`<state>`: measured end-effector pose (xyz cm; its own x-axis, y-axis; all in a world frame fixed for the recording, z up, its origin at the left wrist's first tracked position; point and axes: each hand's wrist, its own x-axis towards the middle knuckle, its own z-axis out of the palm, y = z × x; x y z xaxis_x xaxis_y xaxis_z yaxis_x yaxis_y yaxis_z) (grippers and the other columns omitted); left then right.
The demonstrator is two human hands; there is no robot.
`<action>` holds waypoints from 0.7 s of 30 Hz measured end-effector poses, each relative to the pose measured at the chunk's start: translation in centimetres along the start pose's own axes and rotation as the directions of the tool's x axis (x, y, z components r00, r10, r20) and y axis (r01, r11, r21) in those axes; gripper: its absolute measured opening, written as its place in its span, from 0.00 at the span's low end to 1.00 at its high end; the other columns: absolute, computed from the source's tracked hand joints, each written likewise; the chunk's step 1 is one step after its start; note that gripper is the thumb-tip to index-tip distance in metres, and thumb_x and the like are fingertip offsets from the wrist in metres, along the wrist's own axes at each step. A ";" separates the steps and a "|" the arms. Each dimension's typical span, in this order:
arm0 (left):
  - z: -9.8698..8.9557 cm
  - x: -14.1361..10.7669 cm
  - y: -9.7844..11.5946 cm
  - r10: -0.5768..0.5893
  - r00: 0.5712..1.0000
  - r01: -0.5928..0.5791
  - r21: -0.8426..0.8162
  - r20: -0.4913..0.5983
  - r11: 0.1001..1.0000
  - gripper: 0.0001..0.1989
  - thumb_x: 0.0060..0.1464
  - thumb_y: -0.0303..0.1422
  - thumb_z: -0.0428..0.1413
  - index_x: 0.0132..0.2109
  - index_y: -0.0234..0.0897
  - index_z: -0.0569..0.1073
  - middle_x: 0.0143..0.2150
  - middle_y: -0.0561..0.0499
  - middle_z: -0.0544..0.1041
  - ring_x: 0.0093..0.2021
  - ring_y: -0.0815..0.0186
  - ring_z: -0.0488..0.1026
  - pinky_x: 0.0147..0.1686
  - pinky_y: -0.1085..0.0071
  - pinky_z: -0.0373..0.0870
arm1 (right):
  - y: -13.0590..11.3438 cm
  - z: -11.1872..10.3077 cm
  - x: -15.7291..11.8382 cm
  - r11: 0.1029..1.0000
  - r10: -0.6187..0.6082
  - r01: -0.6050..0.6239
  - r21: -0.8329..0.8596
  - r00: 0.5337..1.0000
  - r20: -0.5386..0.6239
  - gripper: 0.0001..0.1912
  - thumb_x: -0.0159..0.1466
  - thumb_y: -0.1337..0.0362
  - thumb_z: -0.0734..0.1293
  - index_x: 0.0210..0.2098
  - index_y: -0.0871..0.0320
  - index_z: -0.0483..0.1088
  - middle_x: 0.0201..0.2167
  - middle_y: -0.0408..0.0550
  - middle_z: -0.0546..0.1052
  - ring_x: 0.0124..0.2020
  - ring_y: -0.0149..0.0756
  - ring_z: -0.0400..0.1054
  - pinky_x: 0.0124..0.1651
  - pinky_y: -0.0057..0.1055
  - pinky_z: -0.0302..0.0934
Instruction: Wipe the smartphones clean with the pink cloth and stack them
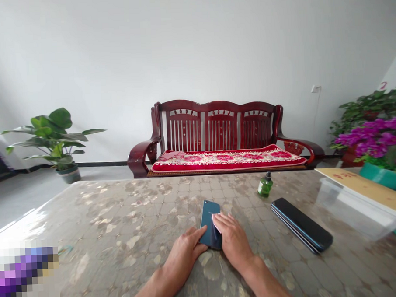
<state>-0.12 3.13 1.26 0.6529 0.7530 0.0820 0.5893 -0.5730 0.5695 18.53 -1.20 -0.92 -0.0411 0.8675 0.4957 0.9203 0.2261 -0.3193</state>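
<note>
A dark blue phone [207, 214] lies flat near the middle of the patterned table [123, 239]. My left hand [189, 247] grips its lower left edge between thumb and fingers. Over the phone's right side rests my right hand [233, 236], its fingers together and pressing a small white cloth or tissue [216, 222] onto the surface. Most of that white piece is hidden under the fingers. To the right lies a stack of dark phones [301, 225]. Behind the stack stands a green spray bottle [265, 185] with a black top.
At the right, a clear plastic box [354, 207] has a tan board [370, 191] on top, beside a teal pot [386, 176] of purple flowers. Beyond the table is a red wooden bench [219, 125]. A potted plant [68, 174] stands left. Something pixelated covers the lower left corner.
</note>
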 end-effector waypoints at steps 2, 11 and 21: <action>0.0 -0.1 0.5 -0.013 0.998 0.005 0.125 0.058 0.992 0.20 0.60 0.31 0.52 0.59 0.42 0.69 0.45 0.47 0.77 0.42 0.62 0.76 0.42 0.72 0.70 | -0.3 0.0 -0.2 1.000 -0.009 0.008 0.006 1.000 0.012 0.28 0.61 0.78 0.55 0.56 0.56 0.70 0.54 0.49 0.75 0.57 0.38 0.67 0.64 0.41 0.56; 0.3 -0.5 1.6 0.106 0.983 -0.158 0.391 0.151 0.907 0.16 0.62 0.28 0.54 0.56 0.36 0.70 0.46 0.44 0.76 0.46 0.56 0.75 0.45 0.67 0.71 | -0.9 0.1 -0.5 0.999 -0.042 0.043 -0.033 0.999 0.031 0.24 0.63 0.76 0.56 0.56 0.60 0.71 0.54 0.52 0.74 0.56 0.41 0.68 0.60 0.39 0.62; 0.7 0.0 0.9 0.176 0.979 -0.204 0.422 0.106 0.883 0.08 0.62 0.33 0.55 0.47 0.37 0.72 0.45 0.46 0.75 0.45 0.58 0.73 0.48 0.63 0.72 | -0.5 1.0 -1.4 0.992 -0.081 0.087 -0.094 0.995 0.063 0.29 0.62 0.79 0.54 0.59 0.58 0.68 0.57 0.50 0.72 0.59 0.40 0.65 0.63 0.40 0.59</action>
<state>0.73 2.39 1.25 0.7929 0.6020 0.0940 0.5879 -0.7965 0.1415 17.69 -2.10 -2.27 -0.1405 0.8725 0.4680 0.9458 0.2580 -0.1972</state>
